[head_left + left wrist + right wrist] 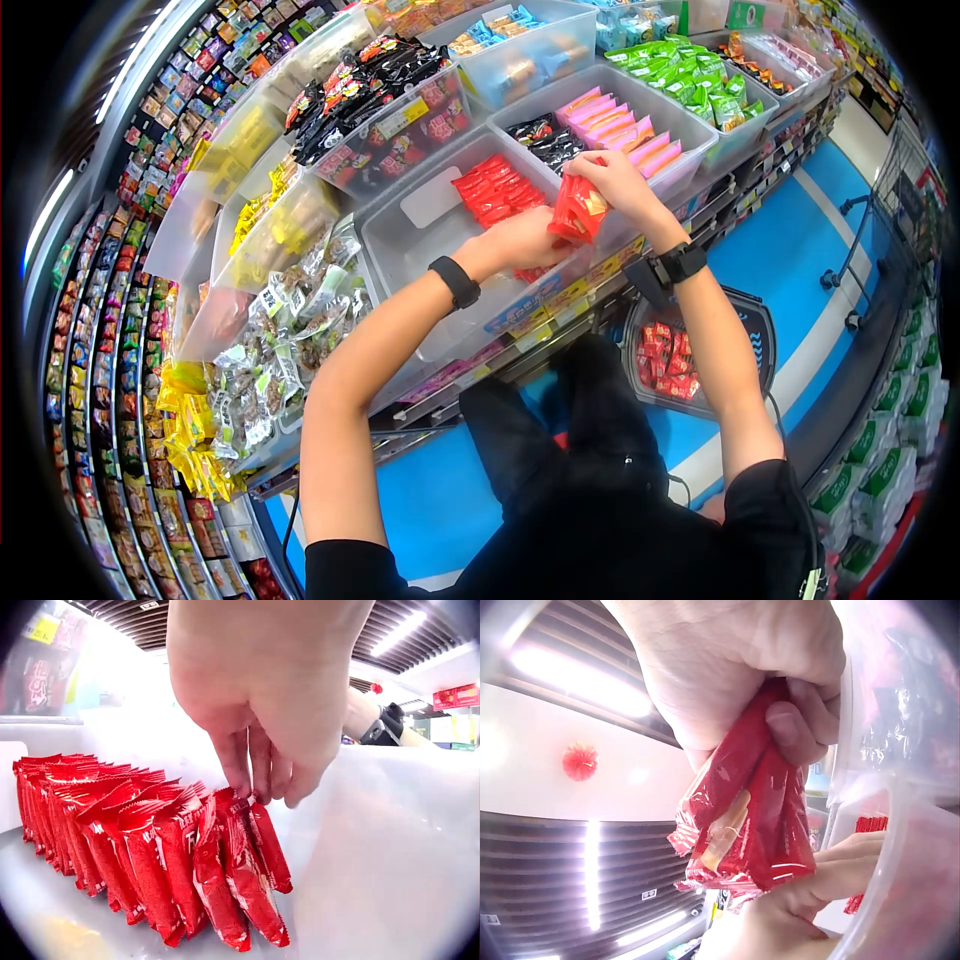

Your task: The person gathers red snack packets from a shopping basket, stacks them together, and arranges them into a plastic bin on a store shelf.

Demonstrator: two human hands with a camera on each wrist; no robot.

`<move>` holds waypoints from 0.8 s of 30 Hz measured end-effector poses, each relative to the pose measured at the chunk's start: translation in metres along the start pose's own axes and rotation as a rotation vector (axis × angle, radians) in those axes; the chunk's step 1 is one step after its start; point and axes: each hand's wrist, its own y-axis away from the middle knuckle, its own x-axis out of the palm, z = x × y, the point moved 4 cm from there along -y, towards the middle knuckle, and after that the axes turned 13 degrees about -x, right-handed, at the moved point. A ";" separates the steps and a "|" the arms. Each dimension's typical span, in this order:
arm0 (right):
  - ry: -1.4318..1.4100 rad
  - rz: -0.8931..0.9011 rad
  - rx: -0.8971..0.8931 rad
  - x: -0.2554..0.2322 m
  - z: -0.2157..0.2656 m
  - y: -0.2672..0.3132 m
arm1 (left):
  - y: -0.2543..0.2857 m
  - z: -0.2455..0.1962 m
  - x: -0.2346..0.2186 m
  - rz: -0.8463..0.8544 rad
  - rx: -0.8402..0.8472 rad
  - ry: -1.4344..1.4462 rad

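Note:
My right hand (pixel 616 188) grips a bunch of red snack packets (pixel 578 210) over the front edge of a clear plastic bin (pixel 420 310). In the right wrist view the fingers curl round the packets (pixel 761 802), whose crimped ends hang down. Lower and to the left, my left hand (pixel 518 242) reaches into the bin. Its fingertips pinch the top of red packets (pixel 247 862) at the end of a row, as the left wrist view shows. More red packets (pixel 495 188) stand in that row, packed side by side.
A basket (pixel 632 372) with red packets stands below on the blue floor (pixel 760 270). Neighbouring bins hold pink packets (pixel 625 125), black packets (pixel 375 85), green packets (pixel 680 75) and clear-wrapped snacks (pixel 290 330). At right is a shopping cart (pixel 900 190).

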 end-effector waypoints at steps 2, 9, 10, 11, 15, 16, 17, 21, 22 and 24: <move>0.026 0.005 0.002 0.000 0.001 -0.001 | 0.002 0.004 0.005 -0.032 -0.012 0.028; -0.010 -0.016 -0.019 0.001 0.003 0.002 | -0.009 0.018 0.038 -0.363 0.159 -0.574; 0.000 -0.011 -0.021 0.001 0.004 0.002 | -0.010 0.020 0.044 -0.361 0.161 -0.572; 0.012 -0.006 -0.025 0.001 0.005 0.002 | -0.012 0.025 0.048 -0.385 0.086 -0.622; -0.008 -0.020 -0.016 0.002 0.007 0.004 | -0.008 0.024 0.046 -0.458 0.015 -0.611; 0.005 -0.023 -0.026 0.002 0.007 0.005 | -0.006 0.020 0.045 -0.456 0.018 -0.609; 0.018 -0.026 -0.037 0.002 0.008 0.005 | -0.005 0.020 0.042 -0.455 -0.069 -0.584; 0.020 -0.034 -0.043 0.001 0.008 0.006 | -0.009 0.021 0.038 -0.395 -0.174 -0.615; 0.032 -0.030 -0.047 0.002 0.007 0.005 | -0.009 0.020 0.037 -0.394 -0.172 -0.613; 0.042 -0.026 -0.052 0.002 0.007 0.006 | -0.009 0.021 0.032 -0.418 -0.254 -0.604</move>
